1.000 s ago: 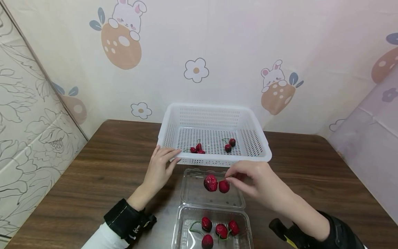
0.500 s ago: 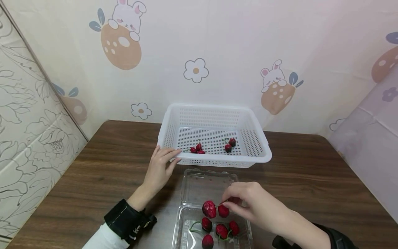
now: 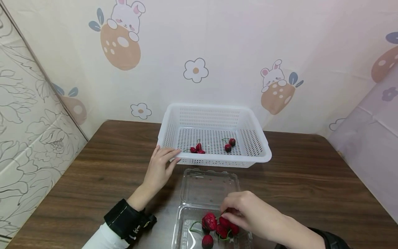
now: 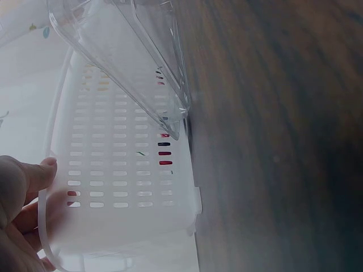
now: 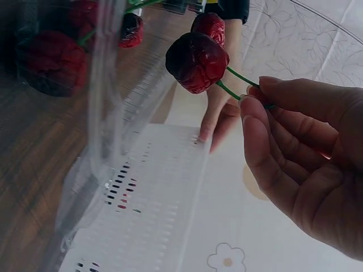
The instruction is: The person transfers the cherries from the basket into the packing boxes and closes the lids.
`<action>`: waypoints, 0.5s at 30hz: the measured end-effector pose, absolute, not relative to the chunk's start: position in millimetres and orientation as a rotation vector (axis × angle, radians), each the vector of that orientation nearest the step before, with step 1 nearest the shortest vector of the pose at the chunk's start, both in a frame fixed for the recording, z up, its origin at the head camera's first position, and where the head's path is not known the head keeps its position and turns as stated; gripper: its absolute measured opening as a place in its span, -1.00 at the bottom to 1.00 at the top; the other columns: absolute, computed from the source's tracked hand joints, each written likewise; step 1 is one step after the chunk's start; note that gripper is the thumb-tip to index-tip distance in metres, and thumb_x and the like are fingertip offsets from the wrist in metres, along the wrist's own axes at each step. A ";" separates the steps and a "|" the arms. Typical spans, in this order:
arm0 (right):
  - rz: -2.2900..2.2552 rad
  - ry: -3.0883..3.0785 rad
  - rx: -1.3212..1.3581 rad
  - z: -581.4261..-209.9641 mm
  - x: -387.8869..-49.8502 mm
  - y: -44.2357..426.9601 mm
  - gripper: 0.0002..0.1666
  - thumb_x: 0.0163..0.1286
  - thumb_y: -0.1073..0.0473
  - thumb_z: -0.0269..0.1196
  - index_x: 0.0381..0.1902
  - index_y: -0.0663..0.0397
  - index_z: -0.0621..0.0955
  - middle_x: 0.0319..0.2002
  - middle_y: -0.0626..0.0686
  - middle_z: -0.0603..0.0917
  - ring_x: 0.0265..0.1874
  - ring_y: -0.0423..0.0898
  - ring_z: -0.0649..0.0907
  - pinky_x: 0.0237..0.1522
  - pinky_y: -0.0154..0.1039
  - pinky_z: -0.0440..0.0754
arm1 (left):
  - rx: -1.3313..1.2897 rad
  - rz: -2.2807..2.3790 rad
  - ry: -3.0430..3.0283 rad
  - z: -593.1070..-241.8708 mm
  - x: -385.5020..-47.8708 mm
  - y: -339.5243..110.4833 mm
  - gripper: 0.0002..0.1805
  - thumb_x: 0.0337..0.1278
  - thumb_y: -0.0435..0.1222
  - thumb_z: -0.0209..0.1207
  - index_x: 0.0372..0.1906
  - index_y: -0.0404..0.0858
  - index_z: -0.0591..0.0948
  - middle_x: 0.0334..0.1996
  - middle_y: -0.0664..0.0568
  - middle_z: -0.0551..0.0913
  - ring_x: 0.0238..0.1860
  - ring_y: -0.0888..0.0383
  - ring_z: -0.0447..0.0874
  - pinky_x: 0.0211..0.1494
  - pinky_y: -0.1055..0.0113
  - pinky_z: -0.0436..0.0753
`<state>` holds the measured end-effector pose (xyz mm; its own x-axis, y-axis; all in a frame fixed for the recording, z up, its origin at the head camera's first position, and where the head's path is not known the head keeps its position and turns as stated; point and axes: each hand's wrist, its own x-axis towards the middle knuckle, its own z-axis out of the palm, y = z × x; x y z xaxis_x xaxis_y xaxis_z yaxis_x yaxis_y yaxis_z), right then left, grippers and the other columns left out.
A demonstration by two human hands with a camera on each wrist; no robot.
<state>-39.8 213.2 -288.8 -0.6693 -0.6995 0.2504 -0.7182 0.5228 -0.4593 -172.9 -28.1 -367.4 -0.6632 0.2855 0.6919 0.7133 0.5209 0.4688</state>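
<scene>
The right hand [image 3: 248, 212] has its grip pinched on the green stems [image 5: 228, 90] of two red cherries [image 5: 195, 62]; the stem ends vanish behind the fingers. The pair hangs over the clear box [image 3: 177, 228], masking fruit [image 3: 207, 241] inside it; whether they touch it I cannot tell. The box's near end is cut off (as is the near edge of the bench [image 3: 311, 173]). The white basket [image 3: 214, 157] stands by the bench's far edge, between its far corners, its near wall partly concealing a left cluster [image 3: 199, 148] of cherries. The left hand [image 3: 160, 169] grips the basket's near-left rim, one finger a blur through the wall.
</scene>
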 end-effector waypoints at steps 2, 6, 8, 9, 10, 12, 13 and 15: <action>0.838 -2.733 1.263 -290.1 -39.9 212.5 -0.91 0.11 0.32 0.26 -0.46 0.01 0.59 -0.49 -0.23 0.53 -0.49 -0.45 0.47 -0.46 -0.67 0.41 | -0.810 -1.036 -2.222 -366.9 -172.9 -28.2 -0.70 -0.13 -0.43 0.28 -0.16 -0.28 0.63 -0.25 -0.01 0.62 -0.15 0.06 0.53 0.25 -0.05 0.07; 0.852 -2.791 1.255 -291.3 -40.8 211.3 -0.90 0.09 0.34 0.27 -0.47 0.02 0.58 -0.48 -0.24 0.54 -0.50 -0.46 0.46 -0.48 -0.67 0.40 | -0.812 -1.042 -2.222 -366.0 -173.1 -28.5 -0.71 -0.14 -0.43 0.28 -0.17 -0.29 0.63 -0.26 -0.02 0.61 -0.16 0.06 0.53 0.25 -0.05 0.07; 0.860 -2.815 1.249 -291.1 -41.2 210.8 -0.89 0.09 0.35 0.26 -0.48 0.03 0.58 -0.48 -0.24 0.54 -0.51 -0.47 0.46 -0.50 -0.67 0.40 | -0.814 -1.046 -2.221 -365.5 -173.3 -28.7 -0.71 -0.13 -0.43 0.28 -0.17 -0.29 0.63 -0.26 -0.02 0.61 -0.16 0.06 0.53 0.24 -0.05 0.07; 0.858 -2.821 1.246 -290.9 -41.5 210.6 -0.89 0.08 0.36 0.27 -0.48 0.04 0.58 -0.48 -0.23 0.54 -0.51 -0.47 0.45 -0.51 -0.67 0.39 | -0.815 -1.046 -2.220 -365.2 -173.4 -28.8 -0.70 -0.14 -0.43 0.28 -0.17 -0.29 0.63 -0.26 -0.02 0.61 -0.16 0.06 0.53 0.24 -0.06 0.07; 0.863 -2.832 1.242 -290.9 -41.8 210.7 -0.89 0.08 0.36 0.26 -0.48 0.05 0.58 -0.48 -0.23 0.54 -0.52 -0.47 0.45 -0.52 -0.67 0.39 | -0.815 -1.046 -2.221 -364.6 -173.3 -28.8 -0.70 -0.13 -0.43 0.28 -0.17 -0.28 0.63 -0.26 -0.02 0.61 -0.16 0.06 0.53 0.24 -0.05 0.07; 0.860 -2.859 1.240 -291.1 -42.3 211.3 -0.89 0.09 0.36 0.26 -0.47 0.04 0.58 -0.48 -0.23 0.54 -0.52 -0.47 0.45 -0.54 -0.66 0.39 | -0.817 -1.045 -2.222 -363.8 -173.4 -29.0 -0.70 -0.13 -0.43 0.28 -0.16 -0.28 0.63 -0.26 -0.02 0.61 -0.16 0.06 0.53 0.24 -0.05 0.08; 0.859 -2.874 1.240 -291.2 -42.6 211.6 -0.89 0.09 0.36 0.26 -0.47 0.04 0.58 -0.48 -0.23 0.54 -0.52 -0.47 0.45 -0.55 -0.65 0.39 | -0.818 -1.045 -2.222 -363.5 -173.6 -29.1 -0.70 -0.13 -0.43 0.28 -0.16 -0.27 0.63 -0.26 -0.02 0.61 -0.16 0.06 0.53 0.24 -0.05 0.08; 0.858 -2.902 1.239 -291.7 -43.2 211.8 -0.89 0.10 0.35 0.26 -0.47 0.04 0.58 -0.48 -0.24 0.53 -0.53 -0.47 0.44 -0.57 -0.64 0.39 | -0.819 -1.044 -2.223 -362.8 -173.7 -29.2 -0.70 -0.13 -0.43 0.27 -0.16 -0.27 0.63 -0.26 -0.02 0.61 -0.16 0.06 0.53 0.24 -0.05 0.08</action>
<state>-43.2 211.8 -291.7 -0.7056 -0.7036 0.0842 -0.6363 0.5769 -0.5122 -173.7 -29.2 -362.8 -0.6659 0.2911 0.6869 0.7144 0.5139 0.4748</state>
